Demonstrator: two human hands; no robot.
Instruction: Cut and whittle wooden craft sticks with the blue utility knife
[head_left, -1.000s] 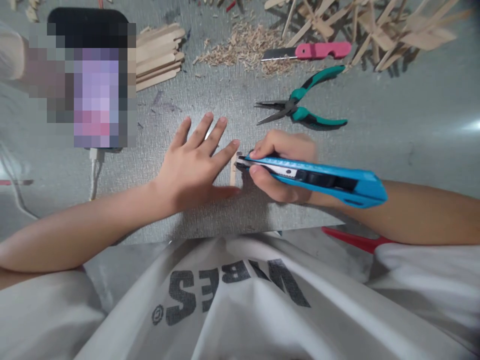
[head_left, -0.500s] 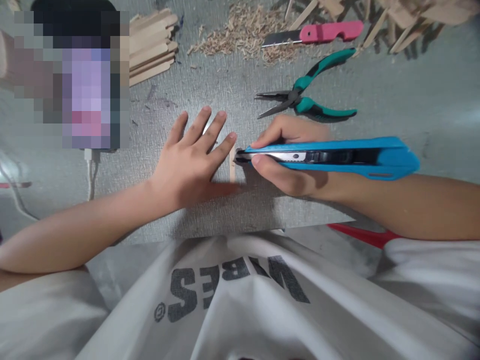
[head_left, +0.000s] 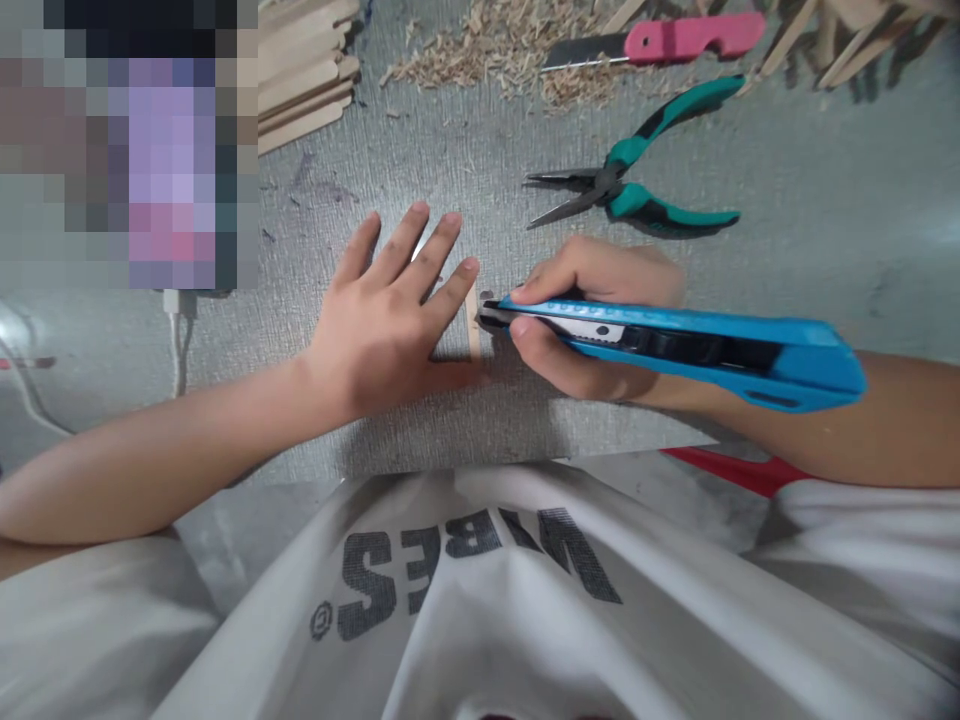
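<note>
Now, in the head view, the left hand (head_left: pixel 382 330) is lying flat with its fingers spread wide, gripping nothing. Its pointer fingertip is touching the top of a thin pale wooden stick (head_left: pixel 473 335), and its thumb is reaching toward the bottom end. The stick is lying on the grey bumpy mat (head_left: pixel 450 190), right between the two hands.

The right hand (head_left: pixel 592 320) is curling tightly round the front of a long blue plastic cutter knife (head_left: pixel 675 345). The knife's nose is pressing at the stick, just beside the left fingertips. Half a second ago the knife was lying level; now its back end is dipping lower, while the nose is staying at the same spot. So the cut is likely going on in that one place, not sliding along.

Past the right knuckles, green-handled pointy pliers (head_left: pixel 637 185) are lying open. Further off, a pink-handled blade (head_left: pixel 675 40) and a heap of wood shavings (head_left: pixel 502 45) are sitting. Beyond the left fingers, a stack of flat wooden sticks (head_left: pixel 307 80) is waiting. Nothing is blocking the knife, but the left fingertips are sitting very near the blade.
</note>
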